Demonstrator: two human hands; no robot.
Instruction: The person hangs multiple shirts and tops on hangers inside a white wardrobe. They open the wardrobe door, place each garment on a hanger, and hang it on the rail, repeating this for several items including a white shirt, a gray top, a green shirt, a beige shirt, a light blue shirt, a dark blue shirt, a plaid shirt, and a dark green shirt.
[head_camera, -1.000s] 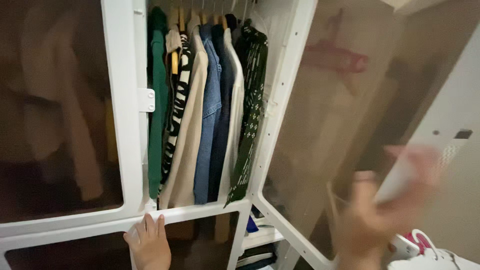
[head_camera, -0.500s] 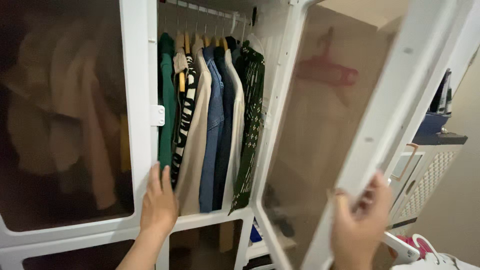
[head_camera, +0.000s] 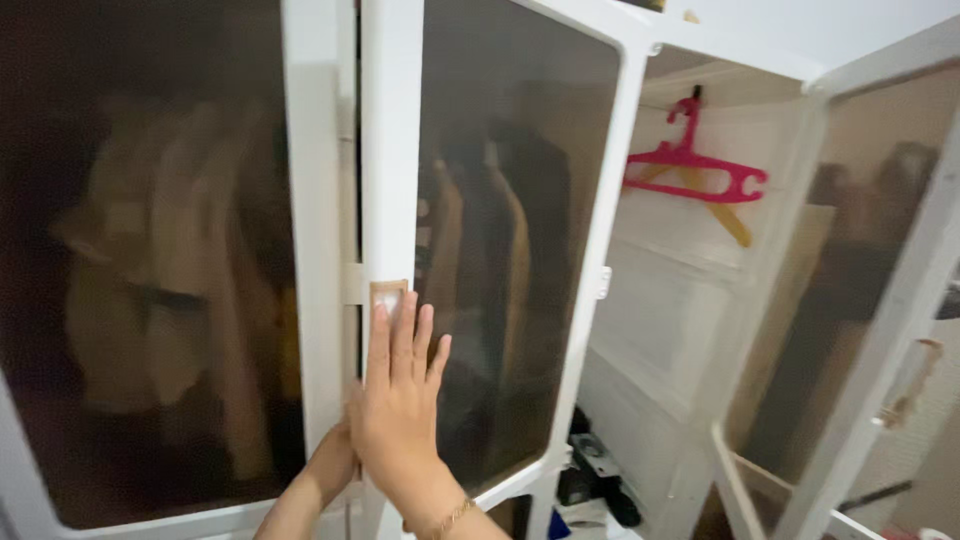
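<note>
Head view looked onto a white wardrobe (head_camera: 318, 200) with smoky, see-through door panels. The right hand (head_camera: 398, 400) lay flat against the white frame of the middle door (head_camera: 392, 150), fingers straight and close together and spread up the stile, the fingertips reaching a small tan pull tab (head_camera: 388, 294) set on that frame; the palm pressed on the door and gripped nothing. A thin bracelet (head_camera: 452, 517) showed at its wrist near the bottom edge of the picture. The left hand (head_camera: 333, 462) sat lower and behind the right one, at the seam between the middle door and the left door (head_camera: 160, 300) (mostly hidden by the right hand, so I could not tell whether its fingers were curled on the edge or loose). The middle door stood nearly flush with the wardrobe front, its tinted panel (head_camera: 510, 250) covering a row of hanging clothes (head_camera: 490, 260) that showed only as dark and tan shapes. Behind the left door, pale garments (head_camera: 150, 270) hung blurred. At the right, another compartment stood uncovered, with a pink hanger (head_camera: 700, 175) and a yellow hanger (head_camera: 725, 215) hung near its top against the white back wall. The right door (head_camera: 880, 300) stood swung outward at the right edge of the picture, with a tan handle (head_camera: 912, 385) on its frame.
</note>
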